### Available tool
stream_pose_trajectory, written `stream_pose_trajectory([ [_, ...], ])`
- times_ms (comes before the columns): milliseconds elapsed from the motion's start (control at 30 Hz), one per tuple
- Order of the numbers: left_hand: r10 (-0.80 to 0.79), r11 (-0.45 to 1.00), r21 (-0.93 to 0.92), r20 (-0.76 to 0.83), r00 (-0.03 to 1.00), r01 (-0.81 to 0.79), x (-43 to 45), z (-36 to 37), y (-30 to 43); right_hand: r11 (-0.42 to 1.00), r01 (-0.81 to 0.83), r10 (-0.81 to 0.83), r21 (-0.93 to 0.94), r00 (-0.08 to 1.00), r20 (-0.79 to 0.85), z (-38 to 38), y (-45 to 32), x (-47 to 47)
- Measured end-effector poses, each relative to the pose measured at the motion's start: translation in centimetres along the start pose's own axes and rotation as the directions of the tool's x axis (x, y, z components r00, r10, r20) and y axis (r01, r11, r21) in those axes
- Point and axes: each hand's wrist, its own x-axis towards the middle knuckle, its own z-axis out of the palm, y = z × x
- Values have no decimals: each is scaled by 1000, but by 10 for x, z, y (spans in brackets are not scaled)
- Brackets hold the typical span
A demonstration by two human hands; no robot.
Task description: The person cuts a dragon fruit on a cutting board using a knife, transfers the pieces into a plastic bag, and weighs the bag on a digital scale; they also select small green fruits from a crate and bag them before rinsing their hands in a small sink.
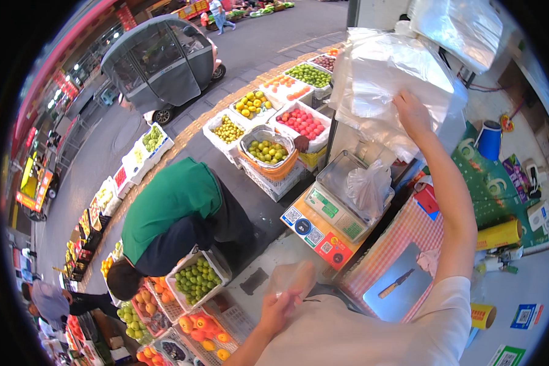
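In my left hand, close to my body, is a clear plastic bag, blurred, with the fingers closed around its lower part. My right arm reaches up and forward. The fingers of my right hand touch a hanging stack of clear plastic bags; whether they pinch one is not plain. Below that stack a digital scale stands on a wooden stand, with a knotted plastic bag on its metal pan.
On a checked cloth lies a metal tray with a wooden-handled knife. A person in a green top bends over fruit crates at left. A basket of green fruit stands ahead. A covered three-wheeler is on the road.
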Motion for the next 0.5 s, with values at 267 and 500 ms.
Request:
stream_pose_trajectory([
  [267, -4, 1000, 2, -86, 996, 4, -5, 6, -9, 942, 242, -240, 231, 970, -40, 7, -10, -9],
  [500, 129, 984, -121, -36, 991, -132, -32, -17, -28, 929, 329, -319, 171, 944, -82, -56, -81, -11],
])
